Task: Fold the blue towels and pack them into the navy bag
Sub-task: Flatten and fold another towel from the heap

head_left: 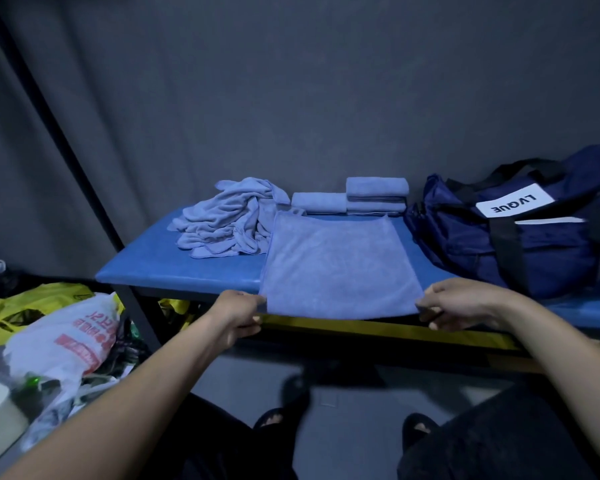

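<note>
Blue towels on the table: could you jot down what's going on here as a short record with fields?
Spread towel: flat blue towel on the blue table, near edge hanging over the front
Left hand: pinches the near left corner
Right hand: pinches the near right corner
Unfolded pile: crumpled towels, back left
Folded towels: stacked at the back, three visible
Navy bag: on the table's right end, white LVQUE label; no towels visible in it
Floor, left: plastic bags

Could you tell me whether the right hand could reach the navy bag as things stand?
Probably yes: the bag sits just beyond the right hand, nothing between, though it pinches the towel.
</note>
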